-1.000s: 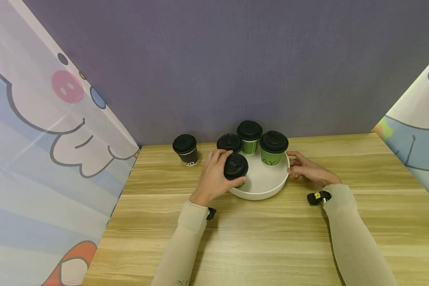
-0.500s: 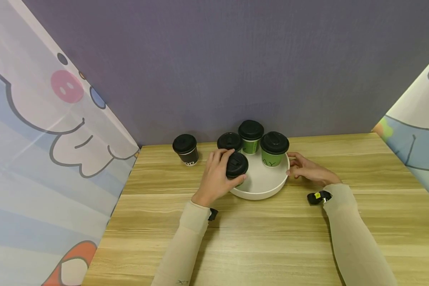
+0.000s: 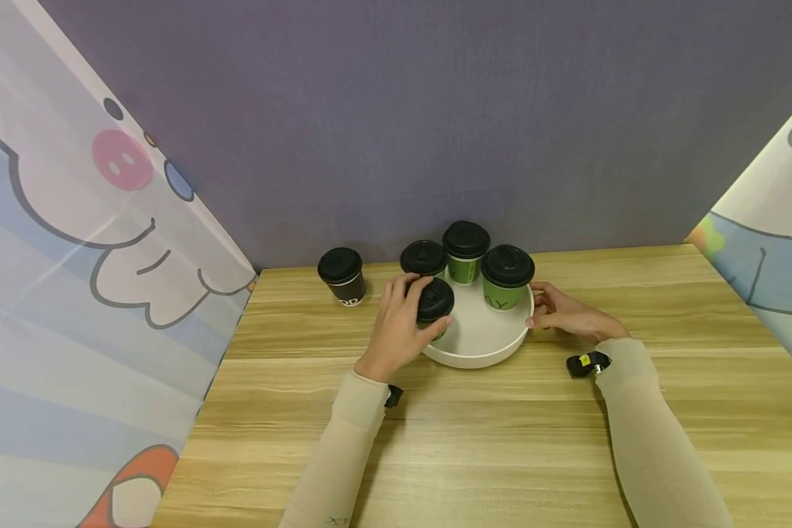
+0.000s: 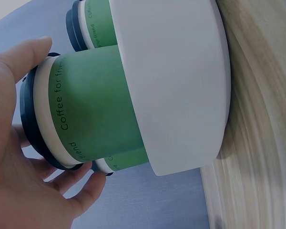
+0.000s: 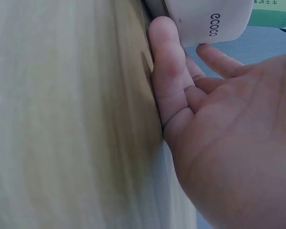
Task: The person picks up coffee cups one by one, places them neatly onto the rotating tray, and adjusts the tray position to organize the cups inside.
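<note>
A white round tray [image 3: 482,350] sits at the back middle of the wooden table. My left hand [image 3: 414,312] grips a green paper cup with a black lid [image 3: 435,299] at the tray's front left. In the left wrist view the thumb and fingers wrap the green cup [image 4: 90,105] by its lid end, just over the tray wall [image 4: 181,81]. Three more lidded cups [image 3: 507,275] stand at the back of the tray. My right hand [image 3: 543,308] rests with relaxed fingers [image 5: 168,71] against the tray's right outer wall [image 5: 205,19].
A black lidded cup [image 3: 342,275] stands alone on the table, left of the tray. A purple wall rises right behind the cups. Cartoon-printed curtains [image 3: 72,242] close in both sides. Bare tabletop [image 3: 488,440] lies in front of the tray.
My left hand has eased the gripped cup slightly back and down into the tray. The right hand has stayed at the tray's right rim.
</note>
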The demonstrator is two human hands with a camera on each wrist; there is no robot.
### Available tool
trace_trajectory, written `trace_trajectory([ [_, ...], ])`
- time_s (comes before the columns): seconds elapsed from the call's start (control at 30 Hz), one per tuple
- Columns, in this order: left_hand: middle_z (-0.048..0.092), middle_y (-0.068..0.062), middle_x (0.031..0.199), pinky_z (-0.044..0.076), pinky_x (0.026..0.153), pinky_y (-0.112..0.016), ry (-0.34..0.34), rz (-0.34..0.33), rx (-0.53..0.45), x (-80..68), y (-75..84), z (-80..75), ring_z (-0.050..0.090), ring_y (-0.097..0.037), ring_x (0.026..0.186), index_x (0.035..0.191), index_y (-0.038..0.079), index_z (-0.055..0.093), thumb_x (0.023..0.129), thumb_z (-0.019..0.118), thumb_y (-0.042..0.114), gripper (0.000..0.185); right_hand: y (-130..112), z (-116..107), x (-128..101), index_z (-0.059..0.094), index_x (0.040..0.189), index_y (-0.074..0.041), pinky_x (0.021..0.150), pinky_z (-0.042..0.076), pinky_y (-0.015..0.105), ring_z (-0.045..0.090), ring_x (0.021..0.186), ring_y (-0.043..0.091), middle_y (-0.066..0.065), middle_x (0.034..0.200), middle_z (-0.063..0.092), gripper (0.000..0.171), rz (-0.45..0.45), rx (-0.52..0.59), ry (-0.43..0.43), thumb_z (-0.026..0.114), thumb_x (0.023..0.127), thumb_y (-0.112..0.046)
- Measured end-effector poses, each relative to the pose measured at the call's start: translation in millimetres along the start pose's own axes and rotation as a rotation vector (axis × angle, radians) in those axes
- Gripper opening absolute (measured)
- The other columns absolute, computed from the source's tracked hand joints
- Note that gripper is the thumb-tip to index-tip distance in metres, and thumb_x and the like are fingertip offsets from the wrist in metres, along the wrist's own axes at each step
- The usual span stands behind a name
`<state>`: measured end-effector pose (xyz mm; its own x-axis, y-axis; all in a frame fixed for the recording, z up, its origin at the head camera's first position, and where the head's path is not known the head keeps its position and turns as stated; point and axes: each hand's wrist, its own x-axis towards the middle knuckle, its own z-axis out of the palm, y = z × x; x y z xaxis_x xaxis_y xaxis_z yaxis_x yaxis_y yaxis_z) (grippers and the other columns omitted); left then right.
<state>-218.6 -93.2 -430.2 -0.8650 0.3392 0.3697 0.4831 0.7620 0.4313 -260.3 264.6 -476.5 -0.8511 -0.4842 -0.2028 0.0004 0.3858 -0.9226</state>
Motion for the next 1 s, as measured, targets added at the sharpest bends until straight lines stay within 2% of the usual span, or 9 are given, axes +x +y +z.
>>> trace_trajectory([
  [0.43,0.039,-0.012,0.156,0.038,0.116,-0.053,-0.005,-0.019,-0.006,-1.3,-5.2,-0.9,0.038,-0.031,0.142,0.152,0.016,0.046,0.093,0.071,0.055,0.075,-2.2,3.4,-1.1,0.001,0.160,-0.001,0.089,0.046,0.020,0.054,0.105,0.018,0.028,0.136,0.046,0.101,0.019,-0.082,-0.031,0.074,0.092,-0.018],
  [0.67,0.040,-0.016,0.155,0.039,0.115,-0.054,0.020,-0.020,-0.046,-1.3,-8.5,-5.3,0.037,-0.033,0.143,0.152,0.016,0.046,0.093,0.069,0.056,0.075,-4.1,5.7,-1.3,0.000,0.159,-0.002,0.086,0.046,0.022,0.052,0.104,0.021,0.023,0.126,0.047,0.102,0.018,-0.106,-0.056,0.075,0.093,-0.020],
  [0.83,0.045,-0.018,0.150,0.037,0.113,-0.056,0.093,-0.014,-0.096,-0.3,-17.1,-9.4,0.039,-0.033,0.138,0.149,0.011,0.050,0.099,0.062,0.054,0.067,-3.3,5.5,-0.7,0.000,0.160,-0.003,0.086,0.047,0.023,0.052,0.106,0.022,0.024,0.129,0.047,0.100,0.012,-0.107,-0.060,0.074,0.094,-0.021],
  [1.0,0.054,-0.016,0.140,0.036,0.107,-0.054,0.248,-0.021,-0.121,2.6,-32.4,-13.4,0.045,-0.034,0.126,0.139,0.006,0.058,0.106,0.053,0.044,0.051,-0.4,2.9,-2.0,0.001,0.161,-0.001,0.090,0.045,0.021,0.050,0.111,0.023,0.027,0.136,0.045,0.092,-0.012,-0.111,-0.042,0.067,0.099,-0.020],
])
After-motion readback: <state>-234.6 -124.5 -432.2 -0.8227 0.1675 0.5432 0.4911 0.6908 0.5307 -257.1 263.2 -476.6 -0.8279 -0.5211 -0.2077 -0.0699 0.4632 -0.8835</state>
